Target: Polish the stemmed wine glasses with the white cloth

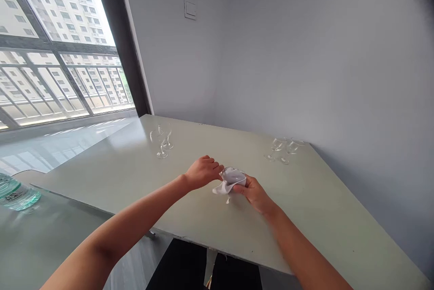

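Note:
Between my two hands, over the middle of the table, is a clear stemmed glass (233, 172) partly wrapped in a white cloth (228, 186). My right hand (255, 194) grips the cloth around the glass from the right, thumb on the near side. My left hand (205, 172) is closed at the left edge of the glass, fingers curled against it; the fingertips are partly hidden. The stem and foot of this glass cannot be made out. A corner of the cloth hangs down toward the tabletop.
Clear stemmed glasses (162, 143) stand at the table's back left, and several more (285, 147) at the back right. A plastic water bottle (18, 193) lies on a lower surface at left. The pale table (322, 217) meets grey walls; a window (64, 46) is beyond.

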{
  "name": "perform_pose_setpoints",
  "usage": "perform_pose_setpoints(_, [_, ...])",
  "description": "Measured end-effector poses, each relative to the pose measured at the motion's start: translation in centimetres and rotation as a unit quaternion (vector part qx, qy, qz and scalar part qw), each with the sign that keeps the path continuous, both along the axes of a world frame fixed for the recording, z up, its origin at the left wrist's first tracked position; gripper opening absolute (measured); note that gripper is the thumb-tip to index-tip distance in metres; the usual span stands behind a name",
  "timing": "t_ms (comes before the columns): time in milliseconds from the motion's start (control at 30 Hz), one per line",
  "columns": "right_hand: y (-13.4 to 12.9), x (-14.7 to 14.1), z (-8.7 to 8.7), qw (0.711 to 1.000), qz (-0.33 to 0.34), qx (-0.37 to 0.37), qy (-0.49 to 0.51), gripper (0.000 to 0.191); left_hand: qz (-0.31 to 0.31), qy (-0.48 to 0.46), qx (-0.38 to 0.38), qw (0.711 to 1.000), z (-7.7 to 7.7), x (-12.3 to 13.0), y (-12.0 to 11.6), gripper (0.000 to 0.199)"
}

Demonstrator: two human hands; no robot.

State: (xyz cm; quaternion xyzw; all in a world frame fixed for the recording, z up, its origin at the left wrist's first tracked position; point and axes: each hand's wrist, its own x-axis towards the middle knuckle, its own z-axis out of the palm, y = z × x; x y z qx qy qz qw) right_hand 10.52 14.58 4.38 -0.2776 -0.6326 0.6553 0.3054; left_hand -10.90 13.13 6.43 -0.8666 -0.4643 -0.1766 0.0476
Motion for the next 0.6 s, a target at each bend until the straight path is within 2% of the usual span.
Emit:
perform_pose_setpoints(67, [-0.5, 0.3, 0.8, 0.994, 0.025, 0.069, -0.075, 0.027, -0.038, -0.02, -0.133, 0.99, 0.7, -0.7, 0.3, 0.037])
perform_pose_setpoints(133, [-0.9, 0.6, 1.4, 0.984, 0.071, 0.107, -0.126, 0.022, -0.1, -0.038, -0.304, 0.947, 1.2, -1.3, 0.4, 0.041])
perform_pose_setpoints(167, [-0.9, 0.7, 1.4, 0.981, 0.092, 0.11, -0.132, 0.021, -0.128, -0.041, -0.373, 0.918, 1.4, -1.4, 0.4, 0.043])
perform_pose_setpoints(200, [-0.8, 0.7, 1.4, 0.981, 0.103, 0.102, -0.127, 0.021, -0.144, -0.041, -0.41, 0.9, 1.4, -1.4, 0.3, 0.045])
perform_pose_setpoints(233, [-0.7, 0.7, 1.1, 0.985, 0.094, 0.084, -0.114, 0.022, -0.138, -0.042, -0.404, 0.903, 1.4, -1.2, 0.1, 0.045])
perform_pose_setpoints(267, [-0.5, 0.6, 0.8, 0.992, 0.063, 0.056, -0.093, 0.024, -0.112, -0.044, -0.357, 0.926, 1.2, -0.9, -0.2, 0.043])
perform_pose_setpoints(333, [-0.4, 0.2, 0.0, 0.999, -0.024, -0.028, -0.034, 0.027, -0.04, -0.035, -0.182, 0.982, 0.6, -0.2, -0.7, 0.034])
perform_pose_setpoints(400, [-0.7, -0.1, -0.5, 0.99, -0.085, -0.112, 0.026, 0.03, -0.003, -0.011, -0.019, 1.0, 0.0, 0.4, -1.0, 0.03])
perform_pose_setpoints(433, [-1.1, -0.2, -0.6, 0.987, -0.093, -0.127, 0.042, 0.03, -0.008, 0.0, 0.02, 1.0, -0.2, 0.5, -1.1, 0.031])
perform_pose_setpoints(467, [-1.5, -0.2, -0.6, 0.989, -0.086, -0.114, 0.038, 0.028, -0.023, 0.002, 0.028, 0.999, -0.4, 0.5, -1.1, 0.033])
perform_pose_setpoints(533, [-2.3, -0.1, 0.0, 0.998, -0.059, -0.011, -0.022, 0.023, -0.045, -0.033, -0.023, 0.998, -0.4, 0.2, -1.1, 0.036])
perform_pose_setpoints(600, [-2.7, 0.4, 0.8, 0.983, -0.011, 0.136, -0.121, 0.018, -0.062, -0.098, -0.167, 0.979, -0.2, -0.4, -1.0, 0.038])
